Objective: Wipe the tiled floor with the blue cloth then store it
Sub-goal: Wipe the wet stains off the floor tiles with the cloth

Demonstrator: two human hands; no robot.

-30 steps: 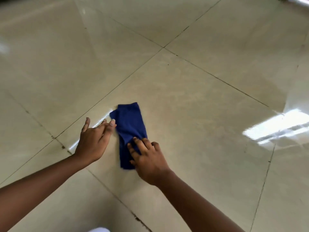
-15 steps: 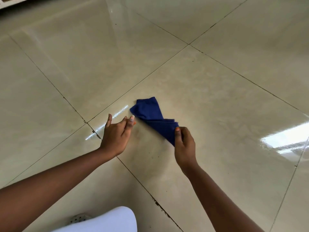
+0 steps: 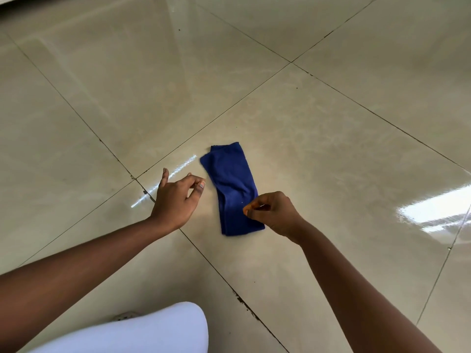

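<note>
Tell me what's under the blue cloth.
The blue cloth lies folded flat on the tiled floor, within one tile. The tile surface beneath is covered, so any dirt or moisture there can't be seen.

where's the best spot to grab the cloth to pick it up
Probably the cloth's near short end, pinched from above by the right hand hovering there. It lies flat, folded into a long strip, so that end should lift its layers together.

Head camera looks steeply down at nearby floor point(image 3: 331, 149).
</note>
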